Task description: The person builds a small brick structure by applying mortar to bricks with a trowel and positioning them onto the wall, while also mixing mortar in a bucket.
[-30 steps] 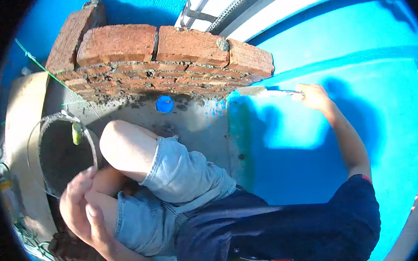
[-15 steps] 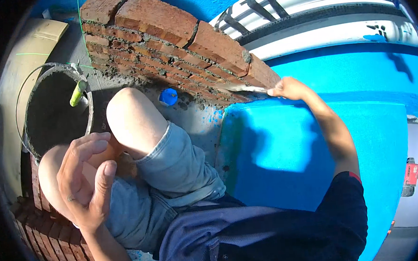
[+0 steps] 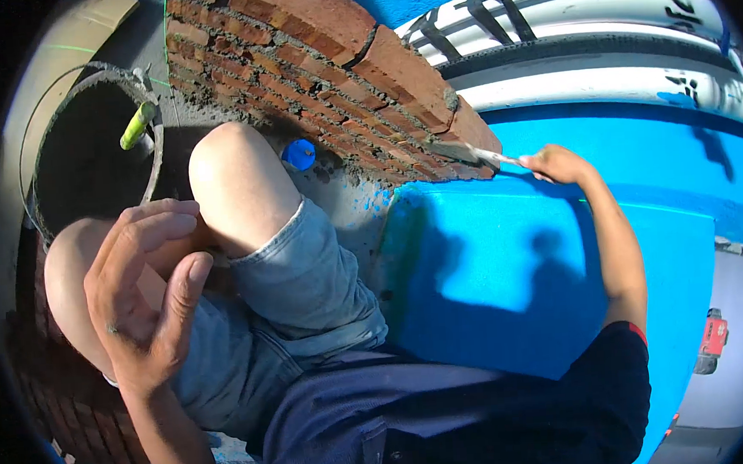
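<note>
My right hand (image 3: 559, 165) is closed around the pale handle of a slim trowel (image 3: 488, 154). The trowel's blade lies against the face of a low brick wall (image 3: 329, 98), near its right end. Grey mortar fills the rough joints between the courses. Above my bent leg, my left hand (image 3: 141, 289) is raised with its fingers curved and the thumb apart, holding nothing. Close beyond it stands a dark bucket (image 3: 157, 151), and a tool with a lime-green handle (image 3: 136, 127) sticks up at its rim.
A round blue object (image 3: 300, 155) lies at the wall's foot. Stacked bricks (image 3: 94, 423) stand at lower left, and cardboard (image 3: 86, 24) lies beyond the bucket. White pipes (image 3: 573, 58) with black straps run behind the wall. A red device (image 3: 713, 339) sits far right.
My right hand has moved right and slightly down with the trowel, drawing it along the wall toward its end. My left hand stays raised and open. The view has shifted a little.
</note>
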`<state>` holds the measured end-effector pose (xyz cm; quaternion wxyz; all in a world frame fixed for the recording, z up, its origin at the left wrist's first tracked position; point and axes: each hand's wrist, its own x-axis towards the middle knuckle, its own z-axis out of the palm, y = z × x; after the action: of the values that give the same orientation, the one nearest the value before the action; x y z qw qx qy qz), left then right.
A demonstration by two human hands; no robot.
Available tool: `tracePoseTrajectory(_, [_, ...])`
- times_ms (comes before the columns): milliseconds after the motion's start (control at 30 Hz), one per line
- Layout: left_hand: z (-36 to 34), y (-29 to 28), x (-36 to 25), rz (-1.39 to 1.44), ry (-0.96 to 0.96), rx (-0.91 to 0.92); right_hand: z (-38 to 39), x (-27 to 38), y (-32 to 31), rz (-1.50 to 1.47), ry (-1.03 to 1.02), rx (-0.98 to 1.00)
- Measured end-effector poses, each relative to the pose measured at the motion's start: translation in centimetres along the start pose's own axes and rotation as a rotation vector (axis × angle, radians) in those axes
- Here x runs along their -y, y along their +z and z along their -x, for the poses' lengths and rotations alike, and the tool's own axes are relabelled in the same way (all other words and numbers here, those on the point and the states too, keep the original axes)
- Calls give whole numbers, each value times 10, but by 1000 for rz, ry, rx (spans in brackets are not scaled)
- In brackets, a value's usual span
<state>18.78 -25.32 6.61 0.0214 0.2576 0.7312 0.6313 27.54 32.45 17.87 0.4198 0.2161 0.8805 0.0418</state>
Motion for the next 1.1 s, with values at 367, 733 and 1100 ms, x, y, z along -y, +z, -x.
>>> tracePoseTrajectory(367, [-10, 19, -5, 21, 20, 76, -8, 55, -54, 96, -32, -45])
tracePoseTrajectory(733, [-8, 14, -1, -94, 55, 55, -25, 126, -51, -94, -261, -146])
tracePoseTrajectory(1100, [-11, 11, 6, -65, 114, 132, -13, 11, 32, 424, 217, 7])
